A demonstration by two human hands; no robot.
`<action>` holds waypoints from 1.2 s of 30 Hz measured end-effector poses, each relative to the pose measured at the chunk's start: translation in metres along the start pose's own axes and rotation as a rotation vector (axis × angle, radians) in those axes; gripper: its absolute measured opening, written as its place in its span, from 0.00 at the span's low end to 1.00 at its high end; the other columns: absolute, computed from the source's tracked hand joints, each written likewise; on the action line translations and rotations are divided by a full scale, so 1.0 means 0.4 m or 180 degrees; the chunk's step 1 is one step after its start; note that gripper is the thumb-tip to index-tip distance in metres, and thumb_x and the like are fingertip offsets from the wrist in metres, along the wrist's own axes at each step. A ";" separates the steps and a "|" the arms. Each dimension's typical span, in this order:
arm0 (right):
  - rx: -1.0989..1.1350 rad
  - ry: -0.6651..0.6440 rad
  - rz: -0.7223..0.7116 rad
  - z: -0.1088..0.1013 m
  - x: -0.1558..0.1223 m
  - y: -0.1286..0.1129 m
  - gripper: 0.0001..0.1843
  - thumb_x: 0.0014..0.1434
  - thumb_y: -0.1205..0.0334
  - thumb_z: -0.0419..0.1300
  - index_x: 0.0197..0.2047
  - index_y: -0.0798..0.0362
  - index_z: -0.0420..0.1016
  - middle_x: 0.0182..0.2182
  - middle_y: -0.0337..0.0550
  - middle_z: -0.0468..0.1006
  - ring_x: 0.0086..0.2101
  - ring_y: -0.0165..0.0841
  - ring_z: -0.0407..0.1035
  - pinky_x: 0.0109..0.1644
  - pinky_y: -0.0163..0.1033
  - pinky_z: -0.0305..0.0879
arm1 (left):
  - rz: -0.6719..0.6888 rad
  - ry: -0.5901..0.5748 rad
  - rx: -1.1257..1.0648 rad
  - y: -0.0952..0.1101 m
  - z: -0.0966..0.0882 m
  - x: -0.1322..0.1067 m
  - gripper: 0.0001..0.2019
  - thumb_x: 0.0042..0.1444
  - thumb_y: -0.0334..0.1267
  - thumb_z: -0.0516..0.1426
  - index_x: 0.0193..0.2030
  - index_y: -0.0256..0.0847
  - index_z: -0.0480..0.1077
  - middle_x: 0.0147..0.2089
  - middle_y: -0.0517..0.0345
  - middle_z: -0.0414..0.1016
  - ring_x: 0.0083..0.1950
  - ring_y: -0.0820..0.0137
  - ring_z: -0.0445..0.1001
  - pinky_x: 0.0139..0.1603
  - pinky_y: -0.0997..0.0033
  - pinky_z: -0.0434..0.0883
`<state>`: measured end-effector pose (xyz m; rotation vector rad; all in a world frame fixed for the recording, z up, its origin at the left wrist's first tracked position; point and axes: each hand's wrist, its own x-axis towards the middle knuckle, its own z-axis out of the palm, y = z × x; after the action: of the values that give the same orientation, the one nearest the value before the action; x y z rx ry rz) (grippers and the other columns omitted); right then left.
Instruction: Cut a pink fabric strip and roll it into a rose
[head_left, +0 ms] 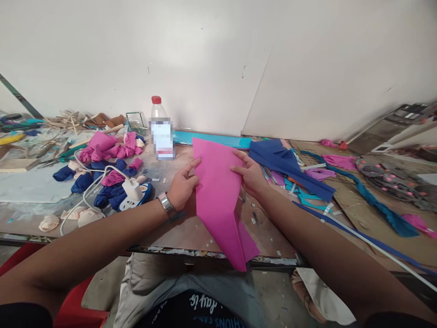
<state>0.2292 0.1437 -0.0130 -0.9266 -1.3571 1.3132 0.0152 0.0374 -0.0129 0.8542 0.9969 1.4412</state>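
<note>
- The left hand (182, 184) is pressing on the left edge of the pink sheet (218, 200), fingers curled loosely and the thumb reaching onto the sheet; it is holding the sheet down more than gripping it.
- The right hand (251, 173) is lying on the sheet's upper right edge, fingers bent and spread flat across it, pinning that side.
- The pink sheet is sitting folded into a long triangle at the middle of the desk (191, 232), its narrow tip hanging past the front edge above the person's lap.
- A judgement on risk: with the tip overhanging and only light pressure on top, the sheet is likely to slide or spring open if either hand lifts, and the fold could shift out of line.
- Scraps are lying just under the sheet's right side, so a crease pressed there may be coming out uneven.
- The blue sheet (290, 166) is lying just right of the right hand, close enough to get dragged along.
- A plastic bottle (160, 130) is standing behind the left hand, near enough to be knocked over.
- A white plug and cable (131, 189) are resting among pink and blue fabric pieces (105, 150) on the left.
- The desk is showing a worn, speckled top littered with offcuts, and a plain white wall (218, 54) is running behind it.
</note>
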 end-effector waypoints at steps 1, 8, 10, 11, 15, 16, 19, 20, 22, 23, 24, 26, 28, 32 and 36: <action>-0.0278 0.0000 -0.0356 -0.004 -0.002 -0.004 0.36 0.47 0.63 0.71 0.62 0.43 0.76 0.65 0.40 0.76 0.62 0.45 0.72 0.66 0.51 0.71 | 0.0094 -0.0029 0.0050 0.002 -0.001 -0.001 0.46 0.42 0.28 0.61 0.73 0.41 0.66 0.36 0.61 0.80 0.26 0.77 0.66 0.28 0.76 0.63; -0.1155 -0.0075 -0.0810 -0.012 -0.002 -0.005 0.42 0.49 0.66 0.65 0.69 0.47 0.71 0.71 0.43 0.69 0.68 0.46 0.65 0.70 0.49 0.66 | 0.0055 0.0283 0.0438 -0.007 -0.010 0.020 0.43 0.46 0.28 0.61 0.73 0.43 0.67 0.34 0.62 0.79 0.23 0.78 0.63 0.23 0.77 0.60; -0.0783 -0.0150 -0.0020 -0.010 0.004 0.007 0.39 0.45 0.69 0.64 0.63 0.48 0.75 0.65 0.44 0.76 0.60 0.45 0.73 0.61 0.48 0.75 | -0.0258 0.0410 0.0480 -0.011 -0.009 0.027 0.42 0.46 0.28 0.60 0.73 0.39 0.66 0.29 0.64 0.76 0.21 0.77 0.64 0.22 0.77 0.60; -0.0556 -0.0222 0.0307 -0.009 0.007 0.013 0.37 0.42 0.70 0.64 0.59 0.48 0.77 0.62 0.45 0.79 0.57 0.44 0.75 0.57 0.47 0.76 | -0.0351 0.0436 0.0496 -0.013 -0.008 0.029 0.42 0.45 0.27 0.60 0.72 0.36 0.66 0.27 0.65 0.74 0.21 0.77 0.64 0.21 0.77 0.59; -0.0113 -0.0175 0.0631 -0.010 0.015 0.027 0.35 0.38 0.72 0.64 0.53 0.47 0.76 0.56 0.43 0.83 0.49 0.39 0.79 0.45 0.40 0.77 | -0.0400 0.0429 0.0565 -0.012 -0.004 0.027 0.42 0.43 0.26 0.59 0.70 0.32 0.67 0.21 0.69 0.68 0.18 0.77 0.61 0.18 0.78 0.53; -0.0105 -0.0135 0.0602 -0.010 0.016 0.028 0.36 0.37 0.72 0.64 0.54 0.46 0.75 0.55 0.43 0.83 0.48 0.38 0.79 0.43 0.39 0.77 | -0.0408 0.0410 0.0570 -0.011 -0.003 0.025 0.42 0.43 0.26 0.59 0.71 0.32 0.66 0.21 0.69 0.68 0.18 0.77 0.61 0.18 0.78 0.53; -0.0117 -0.0021 0.0524 -0.009 0.018 0.032 0.33 0.37 0.72 0.65 0.50 0.47 0.76 0.53 0.43 0.82 0.48 0.36 0.77 0.42 0.36 0.74 | -0.0367 0.0329 0.0593 -0.009 -0.002 0.020 0.42 0.44 0.26 0.59 0.72 0.34 0.66 0.28 0.63 0.76 0.21 0.77 0.64 0.21 0.78 0.60; -0.0142 0.0023 0.0498 -0.009 0.018 0.033 0.31 0.37 0.71 0.66 0.49 0.48 0.77 0.53 0.43 0.82 0.48 0.36 0.77 0.43 0.35 0.74 | -0.0268 0.0298 0.0609 -0.008 -0.002 0.020 0.42 0.44 0.25 0.59 0.71 0.35 0.66 0.35 0.58 0.81 0.24 0.76 0.67 0.23 0.77 0.64; -0.0193 0.0077 0.0474 -0.009 0.017 0.036 0.28 0.38 0.69 0.67 0.46 0.48 0.78 0.51 0.43 0.82 0.46 0.34 0.76 0.42 0.35 0.73 | 0.0066 0.0199 0.0657 -0.009 -0.004 0.020 0.42 0.43 0.24 0.59 0.70 0.41 0.68 0.58 0.49 0.80 0.33 0.74 0.75 0.30 0.76 0.71; -0.0219 0.0073 0.0480 -0.008 0.015 0.037 0.26 0.39 0.68 0.67 0.46 0.48 0.78 0.49 0.42 0.82 0.44 0.34 0.76 0.42 0.35 0.72 | 0.0246 0.0129 0.0675 -0.010 -0.006 0.021 0.42 0.43 0.23 0.59 0.69 0.44 0.69 0.69 0.48 0.73 0.39 0.72 0.77 0.34 0.75 0.73; -0.0249 0.0055 0.0496 -0.008 0.013 0.037 0.25 0.40 0.67 0.68 0.46 0.48 0.79 0.47 0.41 0.82 0.42 0.33 0.76 0.40 0.36 0.72 | 0.0384 0.0064 0.0688 -0.011 -0.007 0.022 0.42 0.42 0.23 0.59 0.68 0.46 0.70 0.76 0.50 0.64 0.43 0.71 0.79 0.37 0.75 0.75; -0.0334 0.0007 0.0541 -0.008 0.007 0.038 0.24 0.41 0.65 0.70 0.46 0.49 0.80 0.41 0.39 0.82 0.36 0.32 0.74 0.37 0.36 0.71 | 0.0423 -0.0003 0.0659 -0.014 -0.009 0.025 0.42 0.43 0.23 0.60 0.69 0.47 0.69 0.80 0.51 0.56 0.45 0.70 0.79 0.38 0.74 0.75; -0.0442 -0.0027 0.0585 -0.010 0.002 0.038 0.24 0.41 0.65 0.71 0.45 0.49 0.81 0.35 0.37 0.81 0.30 0.30 0.71 0.32 0.35 0.69 | 0.0208 0.0009 0.0474 -0.018 -0.009 0.029 0.41 0.46 0.26 0.61 0.71 0.45 0.66 0.74 0.46 0.66 0.42 0.70 0.79 0.36 0.72 0.75; -0.0614 0.0001 0.0530 -0.015 0.002 0.038 0.22 0.43 0.65 0.71 0.45 0.49 0.82 0.29 0.35 0.79 0.27 0.30 0.69 0.29 0.35 0.67 | 0.0053 0.0103 0.0094 -0.027 -0.007 0.031 0.35 0.47 0.28 0.66 0.65 0.41 0.67 0.60 0.46 0.78 0.46 0.68 0.80 0.43 0.69 0.78; -0.0783 0.0070 0.0325 -0.020 0.009 0.043 0.19 0.45 0.64 0.70 0.44 0.48 0.82 0.31 0.36 0.79 0.28 0.30 0.68 0.30 0.34 0.68 | -0.0235 -0.0286 0.0272 -0.035 -0.011 0.022 0.27 0.47 0.29 0.69 0.55 0.38 0.72 0.51 0.49 0.81 0.44 0.68 0.80 0.43 0.68 0.78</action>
<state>0.2344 0.1511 -0.0299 -1.1871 -1.4937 1.2252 0.0156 0.0459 -0.0276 0.9266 1.0174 1.2944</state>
